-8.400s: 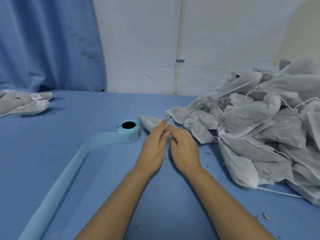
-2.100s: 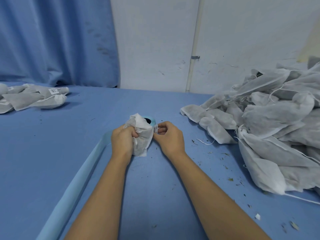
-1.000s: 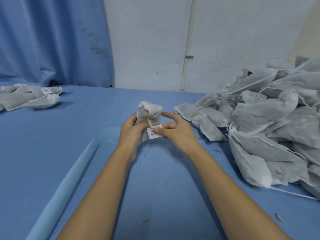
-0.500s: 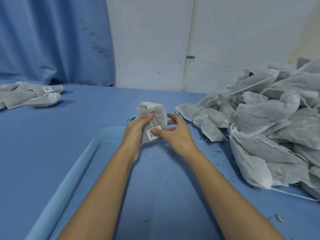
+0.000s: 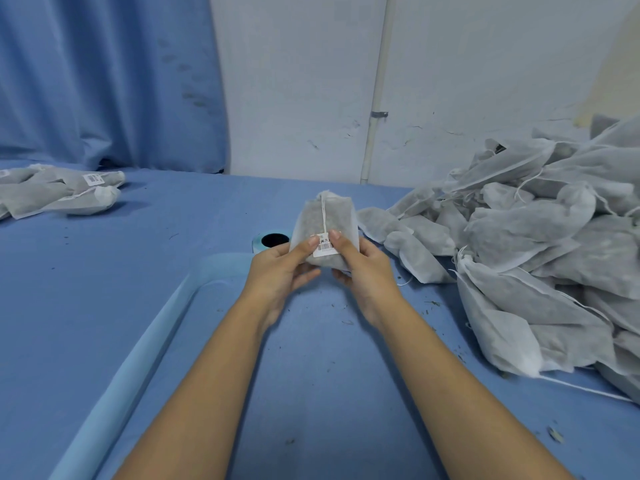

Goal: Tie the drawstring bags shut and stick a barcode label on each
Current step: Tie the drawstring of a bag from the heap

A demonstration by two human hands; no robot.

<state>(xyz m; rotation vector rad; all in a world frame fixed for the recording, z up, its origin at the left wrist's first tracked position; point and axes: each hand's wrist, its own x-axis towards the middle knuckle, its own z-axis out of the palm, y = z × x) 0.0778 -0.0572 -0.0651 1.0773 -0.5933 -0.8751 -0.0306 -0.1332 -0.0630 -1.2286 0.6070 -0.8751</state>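
At frame centre, the left grip (image 5: 277, 271) and right grip (image 5: 369, 271) both clamp the lower end of the bag (image 5: 311, 220), pressing its barcode label (image 5: 325, 250), the bag rising upright above them.

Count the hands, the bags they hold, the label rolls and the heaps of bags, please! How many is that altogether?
Hands: 2 (left hand, right hand)
Bags in the hands: 1 (held bag)
Label rolls: 1 (label roll)
Heaps of bags: 2 (left heap, right heap)
Total: 6
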